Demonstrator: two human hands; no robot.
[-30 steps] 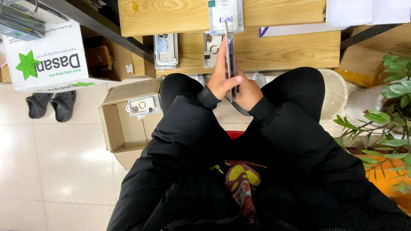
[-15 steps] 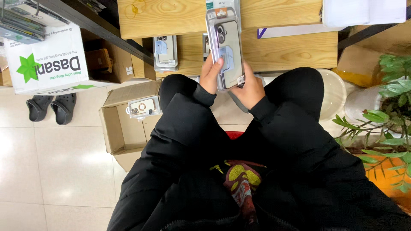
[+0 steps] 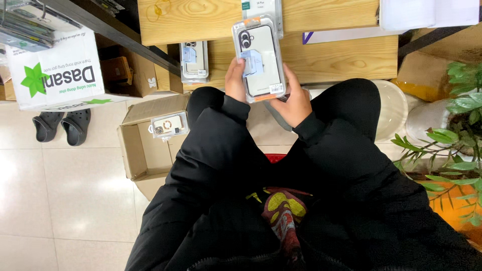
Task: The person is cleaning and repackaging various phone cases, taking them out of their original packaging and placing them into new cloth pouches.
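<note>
The case pack (image 3: 259, 57), a clear flat packet with a phone case inside, is held up between both hands over the knees, in front of the wooden table (image 3: 346, 60). Its long axis runs away from the person, leaning slightly to the left at the top; the camera cut-out end points to the table and the orange strip at its near end points to the lap. The broad printed face is turned up to the camera.

The top of the pack overlaps another pack (image 3: 261, 7) lying on the table; whether they touch cannot be told. A third pack (image 3: 194, 60) lies on the lower shelf to the left, well apart. Further left and lower, an open box (image 3: 145, 145) stands on the floor with a small pack (image 3: 168, 124) in it, and slippers (image 3: 60, 128) lie beyond. To the right are a pale round stool (image 3: 394, 108) and a plant (image 3: 452, 135). The open room is the tiled floor on the left; the table edge closes in ahead.

The left hand (image 3: 235, 80) grips the pack's left edge, fingers curled together behind it, thumb along the side. The right hand (image 3: 295, 103) holds the lower right corner, thumb pressed on the edge, the other fingers tucked underneath and mostly hidden
</note>
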